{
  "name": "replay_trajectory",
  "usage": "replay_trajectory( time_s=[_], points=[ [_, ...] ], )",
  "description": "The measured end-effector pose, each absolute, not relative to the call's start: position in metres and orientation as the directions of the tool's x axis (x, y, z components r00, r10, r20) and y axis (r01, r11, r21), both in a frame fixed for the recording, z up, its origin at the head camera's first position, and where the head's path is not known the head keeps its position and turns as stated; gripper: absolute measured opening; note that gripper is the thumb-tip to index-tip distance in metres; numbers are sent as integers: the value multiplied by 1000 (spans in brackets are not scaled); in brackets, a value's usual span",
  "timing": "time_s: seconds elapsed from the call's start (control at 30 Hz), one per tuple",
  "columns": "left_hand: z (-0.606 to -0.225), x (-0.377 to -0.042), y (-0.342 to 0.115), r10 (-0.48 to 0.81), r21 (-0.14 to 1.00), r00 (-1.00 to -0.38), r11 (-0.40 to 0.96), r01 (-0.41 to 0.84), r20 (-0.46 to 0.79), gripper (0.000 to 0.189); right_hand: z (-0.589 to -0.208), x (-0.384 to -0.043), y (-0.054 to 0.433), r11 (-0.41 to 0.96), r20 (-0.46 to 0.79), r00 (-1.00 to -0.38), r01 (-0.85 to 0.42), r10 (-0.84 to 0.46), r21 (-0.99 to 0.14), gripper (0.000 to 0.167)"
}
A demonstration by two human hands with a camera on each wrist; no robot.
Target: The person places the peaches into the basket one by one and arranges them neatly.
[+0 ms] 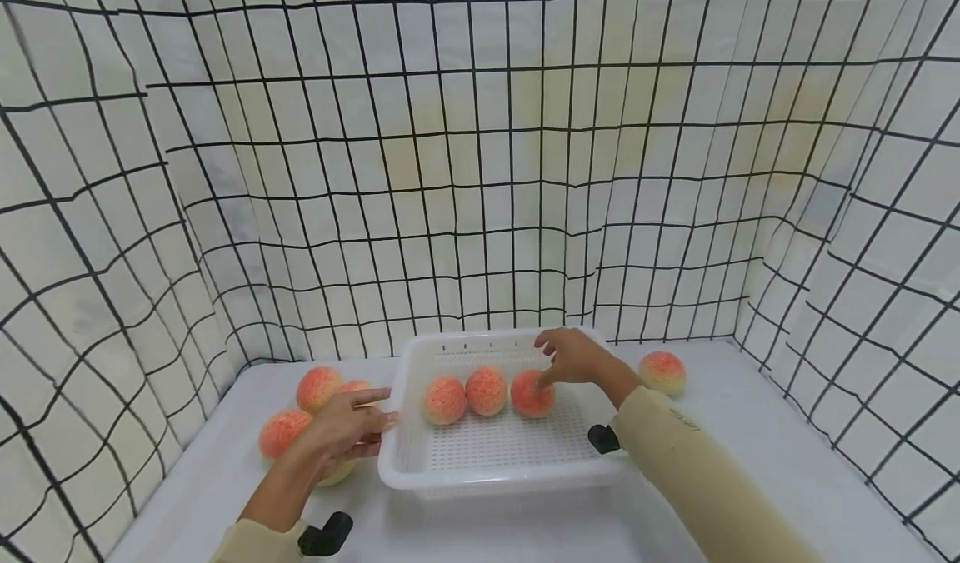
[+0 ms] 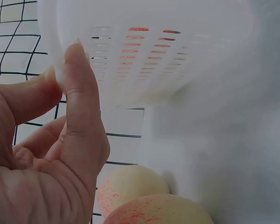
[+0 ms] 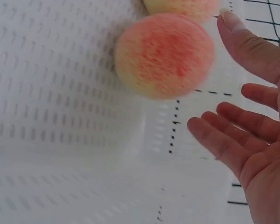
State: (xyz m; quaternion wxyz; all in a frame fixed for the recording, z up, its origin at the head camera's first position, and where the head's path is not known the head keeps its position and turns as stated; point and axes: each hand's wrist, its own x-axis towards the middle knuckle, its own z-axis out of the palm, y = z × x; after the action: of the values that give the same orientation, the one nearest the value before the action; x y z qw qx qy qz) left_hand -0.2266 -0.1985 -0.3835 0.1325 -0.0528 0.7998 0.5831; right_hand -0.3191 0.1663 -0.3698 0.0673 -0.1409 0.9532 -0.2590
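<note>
A white slotted plastic basket (image 1: 502, 473) stands in front of me with three red-and-yellow peaches in a row inside: a left peach (image 1: 445, 401), a middle peach (image 1: 487, 390) and a right peach (image 1: 532, 396). At the basket's left side, my left hand (image 1: 348, 425) pinches the rim between thumb and index finger, as the left wrist view shows. My right hand (image 1: 576, 358) hovers over the basket's right part beside the right peach. In the right wrist view its fingers are spread, apart from the nearest peach (image 3: 165, 56), and hold nothing.
Several more peaches (image 1: 285, 432) lie on the white table (image 1: 442, 534) left of the basket, partly behind my left hand. A single peach (image 1: 663, 372) lies to the basket's right. Black wire mesh (image 1: 480, 213) over white sheeting encloses the back and sides.
</note>
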Motion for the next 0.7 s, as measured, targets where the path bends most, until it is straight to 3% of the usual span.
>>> replay_trajectory(
  time_s=[0.23,0.53,0.7],
  points=[
    [-384,-228,-197,90,922,-959,310,-231,-271,70,-346,-318,206,772,53,-958,-259,-281,-580,72],
    [-384,-229,-200,94,924,-960,311,-225,-265,72,-330,-311,259,756,40,-989,-137,-145,-641,75],
    [-385,-230,-199,99,927,-959,298,-226,-265,71,-334,-306,284,784,64,-993,-116,-97,-610,73]
  ],
)
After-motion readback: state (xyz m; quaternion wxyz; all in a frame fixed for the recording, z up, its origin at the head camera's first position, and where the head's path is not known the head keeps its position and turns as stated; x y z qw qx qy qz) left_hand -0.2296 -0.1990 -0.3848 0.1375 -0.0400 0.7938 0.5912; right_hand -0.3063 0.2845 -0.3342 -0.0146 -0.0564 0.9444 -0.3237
